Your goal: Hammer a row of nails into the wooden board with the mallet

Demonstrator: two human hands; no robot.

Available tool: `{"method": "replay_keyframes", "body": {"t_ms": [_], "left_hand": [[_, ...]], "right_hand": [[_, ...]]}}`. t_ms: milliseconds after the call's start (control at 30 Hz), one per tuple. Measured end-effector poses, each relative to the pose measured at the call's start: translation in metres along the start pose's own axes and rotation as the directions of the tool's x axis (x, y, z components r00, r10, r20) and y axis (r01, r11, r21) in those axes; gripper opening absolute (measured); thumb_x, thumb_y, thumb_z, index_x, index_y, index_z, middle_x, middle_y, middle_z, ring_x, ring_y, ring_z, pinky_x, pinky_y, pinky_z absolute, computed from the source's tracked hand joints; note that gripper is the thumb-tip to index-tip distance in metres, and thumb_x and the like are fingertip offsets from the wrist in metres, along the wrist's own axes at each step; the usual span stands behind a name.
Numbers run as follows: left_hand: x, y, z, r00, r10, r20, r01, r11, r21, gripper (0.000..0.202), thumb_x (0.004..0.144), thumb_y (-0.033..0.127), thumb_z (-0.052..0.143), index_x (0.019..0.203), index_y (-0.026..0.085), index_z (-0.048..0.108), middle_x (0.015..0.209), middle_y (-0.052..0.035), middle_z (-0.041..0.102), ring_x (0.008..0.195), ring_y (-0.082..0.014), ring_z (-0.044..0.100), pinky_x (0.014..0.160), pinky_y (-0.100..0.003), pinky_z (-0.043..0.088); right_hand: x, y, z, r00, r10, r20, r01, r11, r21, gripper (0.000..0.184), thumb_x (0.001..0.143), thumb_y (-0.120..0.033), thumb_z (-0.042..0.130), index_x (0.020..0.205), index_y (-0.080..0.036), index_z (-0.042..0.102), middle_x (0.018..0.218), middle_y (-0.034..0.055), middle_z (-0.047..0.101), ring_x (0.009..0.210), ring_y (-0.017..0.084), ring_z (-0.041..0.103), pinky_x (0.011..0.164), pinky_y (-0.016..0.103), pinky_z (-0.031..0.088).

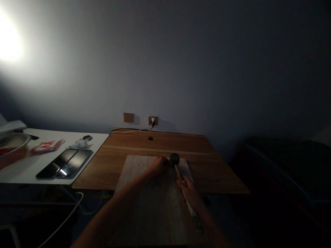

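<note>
A pale wooden board (pixel 139 193) lies on a brown wooden desk (pixel 121 151) and sticks out over its front edge toward me. My right hand (pixel 190 193) is wrapped round the light wooden handle of a mallet (pixel 178 172). Its dark head (pixel 174 159) rests near the board's far edge. My left hand (pixel 159 165) sits curled on the board right beside the mallet head. Its fingertips pinch at something too small and dark to name.
A white table (pixel 26 168) adjoins the desk on the left, carrying two dark phones (pixel 64 163), a red-and-white packet (pixel 48 145) and a bowl (pixel 11 141). Wall sockets with a white plug and cable (pixel 152 121) sit behind the desk. Dark furniture (pixel 284 165) fills the right.
</note>
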State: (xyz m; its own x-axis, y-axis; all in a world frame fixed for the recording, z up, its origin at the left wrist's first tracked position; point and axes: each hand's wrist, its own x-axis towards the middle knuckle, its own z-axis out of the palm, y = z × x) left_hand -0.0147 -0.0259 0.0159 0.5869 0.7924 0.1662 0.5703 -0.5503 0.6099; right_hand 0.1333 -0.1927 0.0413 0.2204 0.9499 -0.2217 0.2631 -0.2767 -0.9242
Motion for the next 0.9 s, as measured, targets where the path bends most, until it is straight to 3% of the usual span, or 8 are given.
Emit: {"method": "replay_keyframes", "body": {"t_ms": [167,500,633,700,767,833,900], "left_hand": [[-0.001,0.001,0.0,1.0,-0.015,0.014,0.015,0.999,-0.03,0.016,0.073,0.014,0.07,0.087,0.012,0.077,0.086,-0.0071,0.074,0.078,-0.0195,0.065,0.069,-0.027,0.046],[0.004,-0.001,-0.001,0.999,0.003,0.046,-0.001,0.999,-0.053,0.016,0.073,0.013,0.066,0.086,0.013,0.075,0.08,-0.0029,0.071,0.074,-0.0166,0.061,0.07,-0.026,0.046],[-0.004,-0.004,-0.017,0.998,0.034,0.057,-0.033,0.999,-0.027,0.022,0.074,0.016,0.067,0.094,0.013,0.073,0.087,-0.0032,0.07,0.077,-0.0154,0.061,0.069,-0.023,0.046],[-0.018,-0.007,-0.034,0.99,0.096,0.108,-0.097,0.995,0.006,0.027,0.074,0.016,0.068,0.1,0.016,0.072,0.094,-0.0041,0.07,0.08,-0.0148,0.062,0.07,-0.022,0.046],[-0.036,-0.008,-0.053,0.93,0.205,0.304,-0.223,0.974,0.025,0.024,0.074,0.019,0.069,0.098,0.019,0.072,0.095,-0.003,0.07,0.078,-0.0142,0.062,0.069,-0.021,0.046],[-0.051,-0.006,-0.068,0.872,0.196,0.449,-0.262,0.961,0.089,0.017,0.072,0.023,0.073,0.089,0.021,0.072,0.087,-0.0023,0.07,0.074,-0.0161,0.063,0.067,-0.023,0.047],[-0.06,-0.002,-0.076,0.85,0.163,0.5,-0.268,0.953,0.144,0.018,0.069,0.026,0.078,0.086,0.021,0.073,0.084,-0.0029,0.07,0.074,-0.0189,0.064,0.068,-0.026,0.048]], "right_hand": [[-0.001,0.0,0.001,0.999,-0.052,0.002,0.052,0.998,-0.025,0.038,0.082,-0.06,0.055,0.09,-0.023,0.053,0.058,-0.0082,0.049,0.04,0.01,0.046,0.038,0.022,0.035],[0.0,0.002,0.003,0.999,-0.043,0.0,0.043,0.999,-0.013,0.037,0.083,-0.057,0.054,0.095,-0.023,0.053,0.059,-0.0083,0.05,0.039,0.009,0.045,0.035,0.021,0.034],[-0.002,0.002,0.002,1.0,0.005,0.026,-0.006,1.0,0.02,0.044,0.079,-0.06,0.057,0.101,-0.022,0.054,0.057,-0.009,0.049,0.039,0.01,0.045,0.035,0.021,0.032],[-0.004,0.002,0.0,0.999,0.027,0.027,-0.029,0.999,0.044,0.047,0.075,-0.062,0.059,0.099,-0.022,0.054,0.057,-0.0093,0.048,0.038,0.009,0.043,0.035,0.021,0.032],[-0.007,0.003,-0.003,0.999,0.041,0.017,-0.042,0.997,0.064,0.047,0.073,-0.062,0.061,0.097,-0.023,0.054,0.057,-0.0094,0.047,0.037,0.009,0.042,0.035,0.021,0.032],[-0.009,0.005,-0.005,0.998,0.067,0.002,-0.067,0.994,0.092,0.049,0.072,-0.062,0.061,0.101,-0.023,0.053,0.056,-0.0098,0.047,0.037,0.009,0.041,0.034,0.022,0.03],[-0.012,0.005,-0.006,0.996,0.093,-0.011,-0.091,0.988,0.124,0.051,0.073,-0.061,0.061,0.107,-0.024,0.052,0.057,-0.0104,0.047,0.036,0.01,0.041,0.033,0.021,0.029]]}}
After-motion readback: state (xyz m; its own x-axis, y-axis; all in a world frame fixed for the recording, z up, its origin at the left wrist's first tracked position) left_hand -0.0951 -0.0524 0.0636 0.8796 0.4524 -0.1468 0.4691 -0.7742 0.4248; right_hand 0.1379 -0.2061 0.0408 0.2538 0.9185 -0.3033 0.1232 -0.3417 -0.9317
